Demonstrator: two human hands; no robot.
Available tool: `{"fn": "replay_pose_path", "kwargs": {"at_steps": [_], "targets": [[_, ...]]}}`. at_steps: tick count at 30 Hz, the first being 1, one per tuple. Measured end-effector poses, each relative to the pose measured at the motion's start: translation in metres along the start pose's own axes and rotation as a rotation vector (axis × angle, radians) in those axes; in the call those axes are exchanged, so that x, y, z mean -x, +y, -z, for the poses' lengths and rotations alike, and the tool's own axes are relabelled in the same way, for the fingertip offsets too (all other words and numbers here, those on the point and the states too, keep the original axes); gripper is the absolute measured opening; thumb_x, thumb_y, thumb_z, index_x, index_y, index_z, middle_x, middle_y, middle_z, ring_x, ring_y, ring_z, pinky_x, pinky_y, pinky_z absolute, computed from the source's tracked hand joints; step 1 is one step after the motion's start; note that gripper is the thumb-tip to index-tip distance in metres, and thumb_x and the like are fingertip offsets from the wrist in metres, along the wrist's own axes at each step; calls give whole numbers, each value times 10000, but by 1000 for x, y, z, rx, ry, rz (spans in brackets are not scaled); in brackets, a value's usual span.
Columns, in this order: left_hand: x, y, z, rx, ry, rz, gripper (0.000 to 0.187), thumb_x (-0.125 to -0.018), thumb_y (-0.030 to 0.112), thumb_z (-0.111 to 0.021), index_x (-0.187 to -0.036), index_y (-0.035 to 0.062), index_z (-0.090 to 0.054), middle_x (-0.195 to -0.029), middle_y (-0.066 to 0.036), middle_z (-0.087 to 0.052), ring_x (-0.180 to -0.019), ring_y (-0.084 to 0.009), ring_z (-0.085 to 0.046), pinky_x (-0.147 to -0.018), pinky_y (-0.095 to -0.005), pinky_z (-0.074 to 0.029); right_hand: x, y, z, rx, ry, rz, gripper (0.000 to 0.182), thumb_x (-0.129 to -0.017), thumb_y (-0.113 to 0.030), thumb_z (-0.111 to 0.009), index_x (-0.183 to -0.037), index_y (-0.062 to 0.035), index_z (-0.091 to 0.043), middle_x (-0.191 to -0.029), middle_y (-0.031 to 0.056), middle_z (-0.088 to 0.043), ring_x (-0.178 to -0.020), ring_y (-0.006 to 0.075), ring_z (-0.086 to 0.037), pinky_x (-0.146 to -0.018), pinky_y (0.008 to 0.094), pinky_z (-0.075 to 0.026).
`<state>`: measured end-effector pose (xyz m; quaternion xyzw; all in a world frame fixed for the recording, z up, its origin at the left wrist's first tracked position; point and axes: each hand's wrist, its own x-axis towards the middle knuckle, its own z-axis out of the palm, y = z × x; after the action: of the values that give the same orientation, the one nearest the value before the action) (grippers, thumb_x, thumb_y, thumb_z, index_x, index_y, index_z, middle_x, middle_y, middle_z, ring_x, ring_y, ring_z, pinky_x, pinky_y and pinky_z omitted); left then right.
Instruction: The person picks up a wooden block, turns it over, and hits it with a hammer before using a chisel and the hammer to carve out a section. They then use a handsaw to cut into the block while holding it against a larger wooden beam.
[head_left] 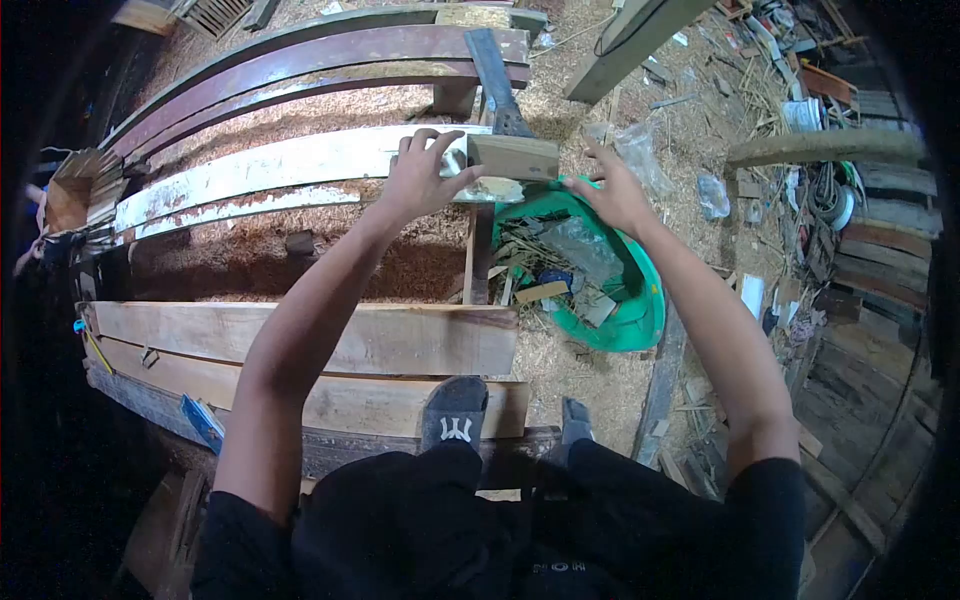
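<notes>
At upper centre, rests the curled left hand (422, 178) on the white plank (290, 160) by a wooden block (515, 158); holds the right hand (613, 192) open near its right end.

green tub (632, 332) holding scraps (541, 292) | clear plastic bag (713, 196) on shavings (557, 374) | wooden post (632, 48)

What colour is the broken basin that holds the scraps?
The basin is bright green; the head view shows it.

Plastic tub (652, 300): green, glossy.
Above its rim: wooden block (515, 158), matt; left of it, plank (300, 158), flaking white paint.
</notes>
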<state>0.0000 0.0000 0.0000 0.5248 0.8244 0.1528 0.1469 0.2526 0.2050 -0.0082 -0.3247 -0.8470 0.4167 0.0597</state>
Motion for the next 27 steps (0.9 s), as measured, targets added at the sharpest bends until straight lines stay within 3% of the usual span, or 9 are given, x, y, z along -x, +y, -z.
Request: {"fn": "replay_pose_path", "kwargs": {"at_steps": [2,3,5,6,8,17,19,23,27], "targets": [[-4,19,-11,53,117,-33,701,-880,598,-669,-1424,187,-509,-1380,-207,-477,-1336,-410,-414,-1026,-642,-391,10,3,26,75,61,17,837,-838,-340,-799,-1499,-3,-411,-1414,218,-558,-1077,337,-664,-950,411,-523],[6,27,-38,188,89,-19,701,-880,598,-669,-1424,187,-509,-1380,-207,-477,-1336,-410,-414,-1026,-642,-391,32,-13,45,181,8,-57,837,-838,-340,-799,-1499,-3,-411,-1414,218,-558,-1077,337,-664,-950,411,-523],[-4,26,-40,140,183,-44,668,-882,585,-672,-1404,197,-523,-1365,-202,-479,-1324,-410,-421,-1021,-635,-393,29,-26,50,110,132,-48,815,-837,-334,-800,-1487,-5,-434,-1372,219,-591,-1108,318,-655,-960,412,-514],[-1,35,-37,150,149,-36,650,-901,566,-663,-1409,180,-537,-1386,-230,-490,-1315,-439,-446,-1048,-587,-406,34,-18,48,116,135,-66,815,-837,-334,-800,-1487,-5,-434,-1372,219,-591,-1108,318,-655,-960,412,-514],[1,35,-36,157,146,-66,647,-902,565,-663,-1409,183,-537,-1388,-231,-489,-1320,-432,-441,-1048,-586,-404,37,3,42,-48,344,-51,785,-842,-328,-796,-1480,-23,-455,-1358,221,-600,-1152,315,-636,-989,416,-496],[33,51,-31,22,127,41,677,-885,522,-703,-1380,88,-549,-1339,-232,-506,-1273,-423,-452,-1037,-549,-402,109,41,78,-60,414,-129,766,-857,-332,-781,-1467,0,-460,-1399,251,-563,-1320,363,-531,-1113,422,-400],[35,68,-37,-12,211,-71,673,-881,495,-714,-1376,70,-547,-1343,-237,-509,-1277,-424,-453,-1054,-546,-395,153,55,124,56,457,-207,764,-861,-325,-778,-1465,12,-455,-1421,263,-536,-1354,373,-494,-1131,431,-382],[25,124,-17,-154,131,-227,673,-876,438,-727,-1407,85,-510,-1431,-183,-492,-1329,-417,-434,-1094,-548,-368,228,73,192,-197,581,-163,781,-866,-306,-772,-1492,-5,-416,-1461,265,-489,-1378,400,-455,-1152,448,-362],[8,199,37,-287,44,-442,670,-850,328,-763,-1426,122,-489,-1453,-166,-494,-1349,-417,-426,-1115,-553,-352,314,95,250,-66,716,-245,804,-876,-316,-763,-1520,-31,-376,-1490,251,-463,-1395,389,-440,-1159,442,-355]]}}
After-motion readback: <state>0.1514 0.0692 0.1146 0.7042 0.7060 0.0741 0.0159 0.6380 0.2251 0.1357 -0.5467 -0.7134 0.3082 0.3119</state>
